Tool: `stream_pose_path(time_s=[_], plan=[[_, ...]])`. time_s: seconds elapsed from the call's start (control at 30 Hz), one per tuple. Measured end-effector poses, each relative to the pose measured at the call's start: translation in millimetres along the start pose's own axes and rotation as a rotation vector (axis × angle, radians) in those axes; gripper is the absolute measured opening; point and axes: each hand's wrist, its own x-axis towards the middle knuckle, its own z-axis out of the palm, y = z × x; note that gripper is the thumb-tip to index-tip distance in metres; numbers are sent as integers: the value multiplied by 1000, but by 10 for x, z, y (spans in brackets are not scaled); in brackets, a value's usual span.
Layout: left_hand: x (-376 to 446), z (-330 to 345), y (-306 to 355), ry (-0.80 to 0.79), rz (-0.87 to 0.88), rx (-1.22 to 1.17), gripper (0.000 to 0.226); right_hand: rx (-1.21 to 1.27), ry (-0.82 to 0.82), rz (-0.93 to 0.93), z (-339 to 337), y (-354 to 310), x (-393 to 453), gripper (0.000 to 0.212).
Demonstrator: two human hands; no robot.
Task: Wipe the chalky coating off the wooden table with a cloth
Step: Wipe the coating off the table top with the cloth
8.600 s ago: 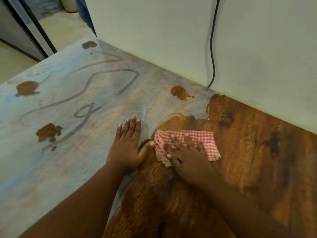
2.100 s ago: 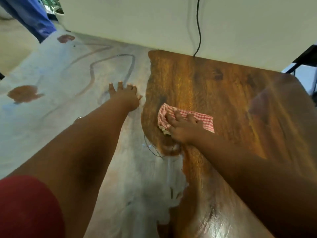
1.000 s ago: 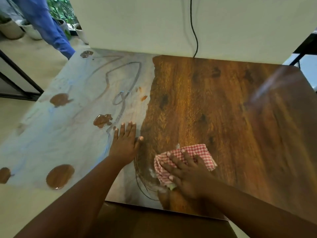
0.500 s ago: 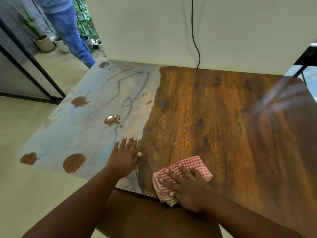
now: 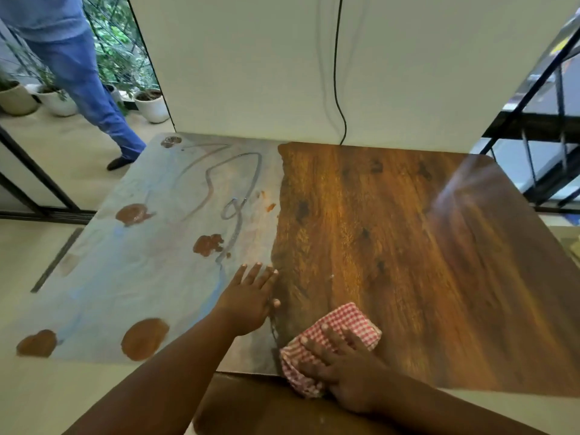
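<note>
The wooden table fills the head view, and every place below is given from it. Its far edge butts against a white wall panel, down which a black cable runs to the table's back edge. Its near edge runs across the bottom of the view, just in front of the person, and its right side ends in a rounded far corner with a black metal frame beyond. Past its left edge lies bare floor, where a second person's blue-trousered leg stands near white plant pots.

The chalky coating covers the table's left half, broken by brown bare patches and finger-drawn lines; the right half shows dark grain, with a faint pale streak toward the far right corner.

The left hand lies flat on the table with straight, slightly spread fingers, palm down on the coating just at its border with the bare wood, holding nothing.

The right hand presses down on the red-checked cloth with extended fingers spread over its top. The cloth sits bunched at the table's near edge, just right of the coating's border, partly overhanging that edge beneath the hand, and near the left hand without touching it.
</note>
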Motion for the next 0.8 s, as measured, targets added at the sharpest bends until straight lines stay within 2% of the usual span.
stream_pose_path(time_s=[0.13, 0.23, 0.3, 0.43, 0.6, 0.8], plan=[[-7, 76, -253, -10, 130, 43, 65, 23, -15, 187, -53, -24, -11, 49], [-10, 157, -390, -35, 166, 37, 66, 121, -11, 394, -150, -273, 266, 51], [12, 193, -458, -38, 185, 27, 66, 189, 12, 463, -220, -518, 502, 53], [47, 204, -495, -43, 221, -8, 66, 173, 17, 357, -149, -872, 656, 53], [26, 208, -727, 6, 233, -130, 62, 92, -39, 293, -130, -623, 397, 47], [-192, 299, -1551, 206, 38, -262, 55, 112, -55, 350, -119, -615, 453, 50]])
